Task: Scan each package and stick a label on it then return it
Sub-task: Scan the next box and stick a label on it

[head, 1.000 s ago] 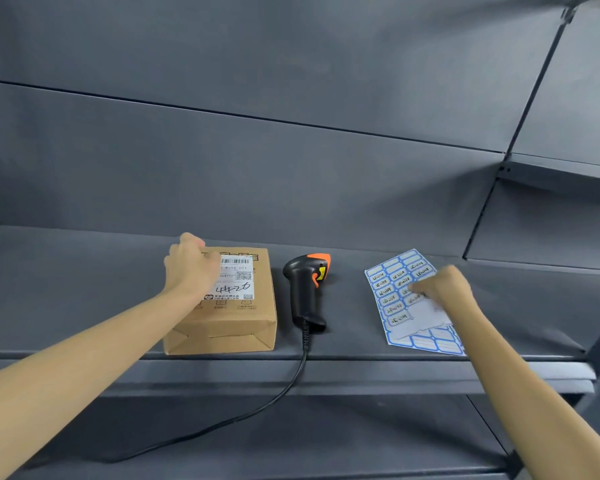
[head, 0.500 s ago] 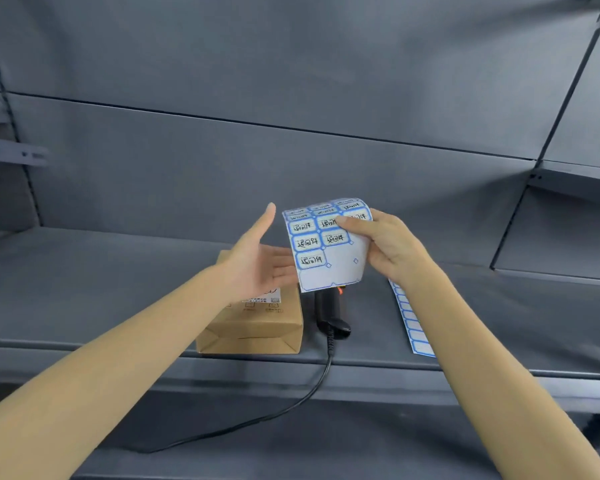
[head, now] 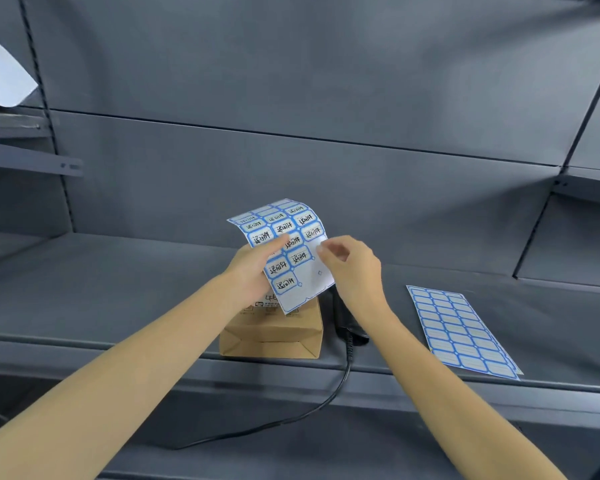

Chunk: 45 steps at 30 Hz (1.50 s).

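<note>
A sheet of blue-framed labels with handwriting (head: 293, 258) is held up above the brown cardboard package (head: 274, 332), which lies on the grey shelf (head: 118, 306). My left hand (head: 252, 268) grips the sheet's left side, thumb on its front. My right hand (head: 350, 265) pinches at the sheet's right edge with thumb and forefinger. The black barcode scanner (head: 349, 327) lies just right of the package, mostly hidden behind my right wrist, and its cable (head: 291, 417) hangs over the shelf edge.
A second sheet of blank blue-framed labels (head: 461, 330) lies flat on the shelf at the right, near the front edge. A higher shelf bracket (head: 32, 161) and a white object (head: 4, 74) sit at the far left. A lower shelf runs below.
My right hand lifted a label sheet off the shelf and brought it over the package. My left hand left the package and took the sheet's left side; the right now pinches its right edge.
</note>
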{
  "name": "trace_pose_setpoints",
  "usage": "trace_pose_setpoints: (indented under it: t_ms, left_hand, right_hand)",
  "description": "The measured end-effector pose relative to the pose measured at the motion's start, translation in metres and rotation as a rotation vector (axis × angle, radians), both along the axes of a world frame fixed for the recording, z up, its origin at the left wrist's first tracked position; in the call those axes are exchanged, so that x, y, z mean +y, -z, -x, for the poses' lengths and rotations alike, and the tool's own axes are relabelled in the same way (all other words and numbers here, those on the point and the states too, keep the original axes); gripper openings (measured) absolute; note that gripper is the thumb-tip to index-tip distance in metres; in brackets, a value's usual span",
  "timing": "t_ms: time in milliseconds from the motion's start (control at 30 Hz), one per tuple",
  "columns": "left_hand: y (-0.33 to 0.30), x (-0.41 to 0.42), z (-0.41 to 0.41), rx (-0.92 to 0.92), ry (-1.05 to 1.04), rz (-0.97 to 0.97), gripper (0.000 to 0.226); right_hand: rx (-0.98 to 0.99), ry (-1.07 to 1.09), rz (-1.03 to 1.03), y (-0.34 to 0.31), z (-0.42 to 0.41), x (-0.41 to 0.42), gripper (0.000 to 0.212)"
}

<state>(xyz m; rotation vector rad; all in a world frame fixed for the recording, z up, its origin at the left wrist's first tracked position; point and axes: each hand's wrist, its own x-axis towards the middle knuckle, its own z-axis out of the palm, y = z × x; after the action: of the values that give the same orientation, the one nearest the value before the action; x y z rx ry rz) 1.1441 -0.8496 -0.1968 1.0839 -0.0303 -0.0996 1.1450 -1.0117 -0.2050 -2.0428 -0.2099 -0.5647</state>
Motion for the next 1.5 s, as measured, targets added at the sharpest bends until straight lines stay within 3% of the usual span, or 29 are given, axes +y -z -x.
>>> trace_pose_setpoints:
  t_ms: [233,567,700,833,1000,1167,1500]
  left_hand:
    - [-0.004,-0.010,0.003,-0.046,-0.033,0.020,0.035]
    - [0.001,-0.011,0.000,-0.028,-0.126,0.004,0.036]
    - [0.003,-0.011,-0.001,-0.029,-0.136,-0.007,0.037]
    - [0.004,-0.010,-0.002,-0.043,-0.114,-0.007,0.034]
    - [0.005,-0.008,-0.003,-0.061,-0.105,0.000,0.030]
    - [0.005,-0.007,-0.003,-0.032,-0.115,0.000,0.034]
    - [0.006,-0.006,-0.002,-0.015,-0.109,-0.007,0.031]
  right_hand:
    - [0.014,-0.006,-0.048,0.004,-0.001,0.014,0.029]
    - [-0.014,0.045,-0.001,0.001,-0.003,0.018,0.015]
    - [0.032,0.008,-0.023,0.000,-0.006,0.018,0.021]
    - [0.073,-0.052,-0.087,-0.001,-0.009,0.019,0.012]
    - [0.102,-0.063,-0.115,-0.002,-0.010,0.016,0.023]
    - [0.122,-0.069,-0.141,-0.002,-0.010,0.014,0.014]
    - [0.165,-0.123,-0.214,-0.004,-0.009,0.010,0.016]
